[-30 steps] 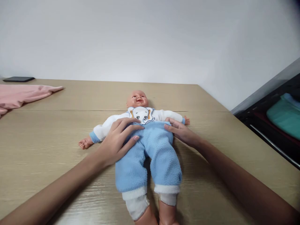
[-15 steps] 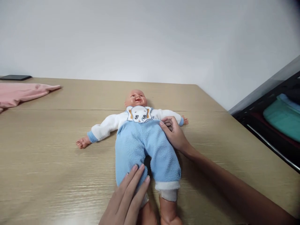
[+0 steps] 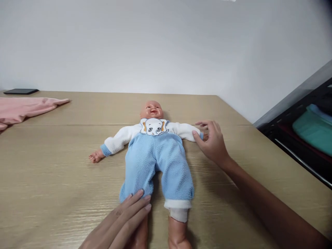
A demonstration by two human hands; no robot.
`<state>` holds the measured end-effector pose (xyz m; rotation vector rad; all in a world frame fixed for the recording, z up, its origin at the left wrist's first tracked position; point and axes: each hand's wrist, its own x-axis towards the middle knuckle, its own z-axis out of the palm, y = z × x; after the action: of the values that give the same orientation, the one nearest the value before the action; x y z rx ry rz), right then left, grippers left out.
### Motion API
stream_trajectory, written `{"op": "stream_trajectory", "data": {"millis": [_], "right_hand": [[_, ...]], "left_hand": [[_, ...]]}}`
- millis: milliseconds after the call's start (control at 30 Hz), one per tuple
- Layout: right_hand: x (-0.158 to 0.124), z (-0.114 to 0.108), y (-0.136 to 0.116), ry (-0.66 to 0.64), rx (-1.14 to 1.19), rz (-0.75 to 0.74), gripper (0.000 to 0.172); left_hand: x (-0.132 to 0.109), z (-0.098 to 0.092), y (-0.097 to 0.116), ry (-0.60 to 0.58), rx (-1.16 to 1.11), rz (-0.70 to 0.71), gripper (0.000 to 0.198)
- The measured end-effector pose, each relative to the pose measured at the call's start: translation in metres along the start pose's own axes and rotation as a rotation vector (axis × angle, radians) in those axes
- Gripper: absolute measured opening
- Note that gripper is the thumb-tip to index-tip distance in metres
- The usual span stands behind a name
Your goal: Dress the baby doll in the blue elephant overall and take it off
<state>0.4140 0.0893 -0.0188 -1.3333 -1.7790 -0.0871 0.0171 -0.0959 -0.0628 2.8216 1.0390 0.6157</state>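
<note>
A baby doll (image 3: 155, 155) lies on its back with its arms spread out and its feet toward me. It wears a white top with an elephant face on the chest and fluffy blue trousers. Across the lower trouser leg on the left side rests my left hand (image 3: 124, 218), its fingers stretched out. My right hand (image 3: 212, 141) is by the doll's arm on the right side, thumb and fingers apart around the blue cuff. It partly hides the doll's small hand; whether it touches the sleeve I cannot tell.
The doll lies on a wooden table (image 3: 64, 183) with a seam across it. A pink cloth (image 3: 28, 107) and a flat dark device (image 3: 21, 91) lie at the far left. Beyond the right edge, folded green fabric (image 3: 315, 128) sits in a black rack (image 3: 275, 124). A pale wall stands behind.
My right hand has moved from the doll's side outward to the end of its sleeve. My left hand has shifted left and slightly down, and the doll's legs have shifted left.
</note>
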Motion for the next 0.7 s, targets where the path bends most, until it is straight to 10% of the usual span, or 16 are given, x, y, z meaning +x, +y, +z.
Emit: {"op": "stream_trajectory", "data": {"millis": [167,267,467,700], "right_hand": [[0.002,-0.010,0.048,-0.289,-0.036,-0.059,0.068],[0.000,-0.005,0.062,-0.405,0.015,-0.086,0.068],[0.007,-0.011,0.047,-0.280,-0.011,-0.107,0.050],[0.006,-0.027,0.011,-0.186,0.082,0.130,0.062]], "left_hand": [[0.020,-0.018,-0.002,0.046,0.087,0.142,0.054],[0.054,-0.031,0.002,0.028,-0.098,0.182,0.049],[0.170,-0.041,-0.004,0.045,-0.208,-0.079,0.048],[0.295,-0.001,-0.040,-0.027,0.028,-0.069,0.070]]}}
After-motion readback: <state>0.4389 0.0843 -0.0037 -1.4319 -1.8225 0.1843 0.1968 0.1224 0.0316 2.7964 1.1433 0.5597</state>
